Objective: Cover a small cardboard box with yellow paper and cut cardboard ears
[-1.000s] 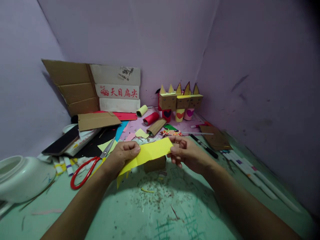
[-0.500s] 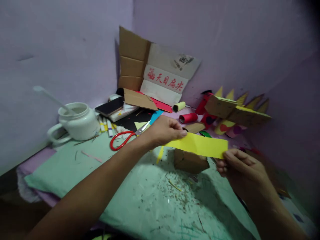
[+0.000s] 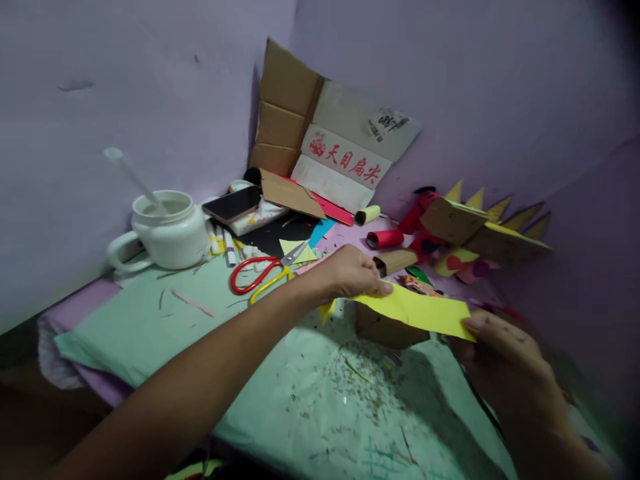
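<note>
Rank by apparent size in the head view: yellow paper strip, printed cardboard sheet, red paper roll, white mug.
1. Printed cardboard sheet
2. White mug and yellow paper strip: too close to rank
3. Red paper roll

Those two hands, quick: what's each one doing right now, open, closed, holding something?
Left hand: closed, holding the yellow paper.
Right hand: closed, holding the same paper at its right end.
</note>
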A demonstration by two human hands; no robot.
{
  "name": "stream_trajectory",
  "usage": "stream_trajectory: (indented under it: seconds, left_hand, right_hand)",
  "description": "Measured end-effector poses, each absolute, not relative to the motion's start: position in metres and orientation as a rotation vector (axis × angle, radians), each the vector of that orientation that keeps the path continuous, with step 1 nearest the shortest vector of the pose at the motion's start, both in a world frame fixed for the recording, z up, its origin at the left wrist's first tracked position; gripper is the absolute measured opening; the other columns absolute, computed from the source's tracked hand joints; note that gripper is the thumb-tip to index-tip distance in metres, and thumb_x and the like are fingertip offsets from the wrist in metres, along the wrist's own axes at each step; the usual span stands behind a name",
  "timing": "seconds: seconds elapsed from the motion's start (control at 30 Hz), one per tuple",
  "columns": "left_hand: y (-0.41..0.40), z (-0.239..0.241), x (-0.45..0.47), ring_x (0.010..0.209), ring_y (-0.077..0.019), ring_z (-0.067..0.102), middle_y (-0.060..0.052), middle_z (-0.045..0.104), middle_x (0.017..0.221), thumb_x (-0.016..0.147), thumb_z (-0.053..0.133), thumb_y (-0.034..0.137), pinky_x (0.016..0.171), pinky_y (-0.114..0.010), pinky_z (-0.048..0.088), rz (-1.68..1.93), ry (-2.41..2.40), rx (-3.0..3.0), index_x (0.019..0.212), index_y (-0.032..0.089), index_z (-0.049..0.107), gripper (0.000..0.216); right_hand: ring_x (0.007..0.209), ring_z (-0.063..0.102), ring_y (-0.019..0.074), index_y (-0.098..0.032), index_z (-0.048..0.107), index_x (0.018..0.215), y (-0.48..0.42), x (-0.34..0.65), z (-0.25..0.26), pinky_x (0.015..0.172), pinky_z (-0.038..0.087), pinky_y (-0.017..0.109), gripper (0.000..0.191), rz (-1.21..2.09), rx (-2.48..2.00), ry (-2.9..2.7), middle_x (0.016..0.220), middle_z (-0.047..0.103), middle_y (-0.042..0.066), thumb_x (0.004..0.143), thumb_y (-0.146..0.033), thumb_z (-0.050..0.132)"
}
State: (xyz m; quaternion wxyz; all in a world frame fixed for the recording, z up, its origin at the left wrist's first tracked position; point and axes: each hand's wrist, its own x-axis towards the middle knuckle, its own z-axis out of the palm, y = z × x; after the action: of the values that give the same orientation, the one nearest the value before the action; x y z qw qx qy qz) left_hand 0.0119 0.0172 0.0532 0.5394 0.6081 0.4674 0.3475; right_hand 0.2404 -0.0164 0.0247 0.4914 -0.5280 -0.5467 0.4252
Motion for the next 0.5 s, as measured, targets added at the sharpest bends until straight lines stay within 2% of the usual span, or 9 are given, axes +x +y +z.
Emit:
stream_trajectory:
  seconds: [0.13, 0.33, 0.5]
  left_hand:
    - [0.018, 0.051, 0.015, 0.044, -0.0066, 0.032, 0.007, 0.039, 0.043, 0.058, 0.068, 0.022, 0.046, -0.024, 0.023, 0.774, 1.198, 1.475, 0.047, 0.016, 0.051, 0.022]
    - [0.021, 0.051, 0.013, 0.046, -0.0074, 0.035, 0.006, 0.046, 0.045, 0.055, 0.072, 0.03, 0.047, -0.023, 0.024, 0.722, 1.259, 1.464, 0.051, 0.015, 0.059, 0.021]
    - [0.022, 0.046, 0.008, 0.048, -0.0095, 0.041, 0.003, 0.05, 0.048, 0.053, 0.073, 0.037, 0.047, -0.024, 0.027, 0.638, 1.239, 1.467, 0.054, 0.015, 0.06, 0.026]
  right_hand:
    - [0.029, 0.034, 0.0059, -0.018, 0.053, 0.047, -0.017, 0.238, 0.025, 0.031, 0.022, 0.018, 0.023, 1.173, -1.31, -1.146, 0.031, 0.044, -0.004, 0.054, -0.032, 0.07]
    - [0.031, 0.036, 0.0053, -0.017, 0.054, 0.05, -0.011, 0.242, 0.019, 0.033, 0.022, 0.018, 0.019, 1.302, -1.279, -1.207, 0.034, 0.047, -0.005, 0.059, -0.028, 0.067]
    - [0.035, 0.038, 0.0058, -0.017, 0.052, 0.052, -0.008, 0.246, 0.017, 0.037, 0.025, 0.019, 0.025, 1.329, -1.218, -1.347, 0.038, 0.048, -0.005, 0.065, -0.034, 0.066]
